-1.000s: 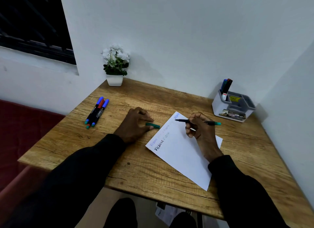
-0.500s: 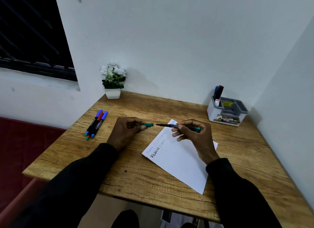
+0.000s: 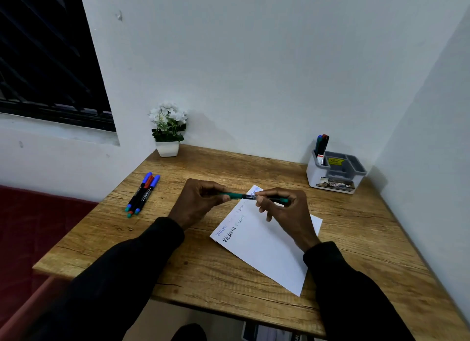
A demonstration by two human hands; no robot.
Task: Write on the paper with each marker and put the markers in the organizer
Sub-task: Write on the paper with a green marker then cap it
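Above the top corner of the white paper (image 3: 269, 249), both hands meet over a green marker (image 3: 248, 196). My left hand (image 3: 198, 203) pinches its green cap (image 3: 232, 195), which sits on the marker's tip. My right hand (image 3: 287, 213) grips the black barrel, whose green end shows past the fingers. The paper lies slanted on the wooden table (image 3: 193, 269) and carries several lines of handwriting near its left edge. Three more markers (image 3: 142, 194) lie side by side at the table's left. The white and grey organizer (image 3: 335, 171) stands at the back right with markers upright in its left compartment.
A small white pot of white flowers (image 3: 167, 129) stands at the table's back left corner by the wall. White walls close the table in at the back and right. A dark window is at the upper left, a red surface lower left.
My hands came together: the cap in my left hand went from apart from the marker's tip to sitting on it. The camera tilted up, so the table sits lower in view.
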